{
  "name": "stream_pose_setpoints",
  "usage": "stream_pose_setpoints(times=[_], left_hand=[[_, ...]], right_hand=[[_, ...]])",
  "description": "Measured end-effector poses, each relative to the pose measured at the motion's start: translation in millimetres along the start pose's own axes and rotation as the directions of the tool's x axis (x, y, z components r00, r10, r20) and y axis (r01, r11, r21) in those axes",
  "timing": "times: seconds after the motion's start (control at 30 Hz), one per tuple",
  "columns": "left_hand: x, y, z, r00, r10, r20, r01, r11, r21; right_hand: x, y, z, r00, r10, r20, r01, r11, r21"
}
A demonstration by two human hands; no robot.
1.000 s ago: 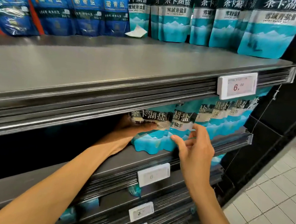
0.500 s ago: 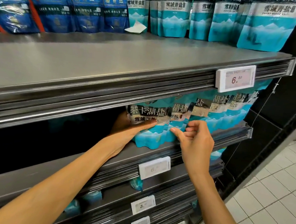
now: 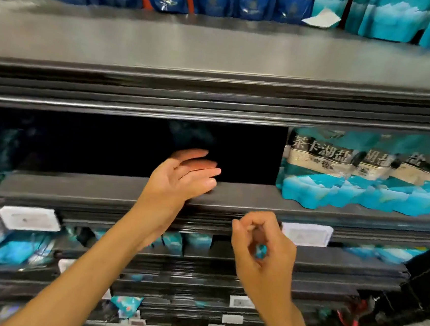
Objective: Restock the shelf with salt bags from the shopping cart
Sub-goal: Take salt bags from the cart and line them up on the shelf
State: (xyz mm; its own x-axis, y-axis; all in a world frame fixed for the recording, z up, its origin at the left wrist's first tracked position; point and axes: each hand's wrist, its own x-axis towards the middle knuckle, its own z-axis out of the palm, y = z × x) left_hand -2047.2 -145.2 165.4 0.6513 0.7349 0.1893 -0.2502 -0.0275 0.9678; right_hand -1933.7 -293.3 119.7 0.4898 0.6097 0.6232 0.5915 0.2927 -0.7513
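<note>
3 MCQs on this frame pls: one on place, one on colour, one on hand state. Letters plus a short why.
1. Where do the teal salt bags stand on the middle shelf?
A. at its right end
B. at its left end
C. across its whole width

2. What colour are the bags above the left part of the top shelf?
A. red
B. dark blue
C. yellow

3. What is the left hand doing?
A. gripping a bag
B. pinching a price tag
C. holding nothing, fingers extended

Key: 1 A, the bags fill the right end and the space to their left is dark and bare. 2 B, the dark blue bags line that side. 3 C, its fingers reach out over the shelf edge with nothing in them.
</note>
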Motion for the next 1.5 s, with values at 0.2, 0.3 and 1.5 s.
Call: stream_pose_setpoints(times=[0.2, 0.3, 1.5], left_hand=[[-135.4, 10.4, -117.0, 0.816, 0.143, -0.559, -0.096, 0.989, 0.114], [-223.5, 1.3, -172.8, 0.584, 0.164, -0.795, 0.011, 0.978, 0.210], [-547.8, -440.3, -593.1, -0.436, -0.548, -0.714, 0.585, 0.430, -0.688]], right_hand=[[-35.2, -26.8, 126.1, 0.893, -0.033, 0.448, -0.040, 0.987, 0.153], [-72.4, -49.8, 204.0, 0.767, -0.073, 0.637, -0.070, 0.978, 0.196], [-509.0, 56.1, 746.5, 0.132, 0.668, 0.732, 0.311, 0.673, -0.671]])
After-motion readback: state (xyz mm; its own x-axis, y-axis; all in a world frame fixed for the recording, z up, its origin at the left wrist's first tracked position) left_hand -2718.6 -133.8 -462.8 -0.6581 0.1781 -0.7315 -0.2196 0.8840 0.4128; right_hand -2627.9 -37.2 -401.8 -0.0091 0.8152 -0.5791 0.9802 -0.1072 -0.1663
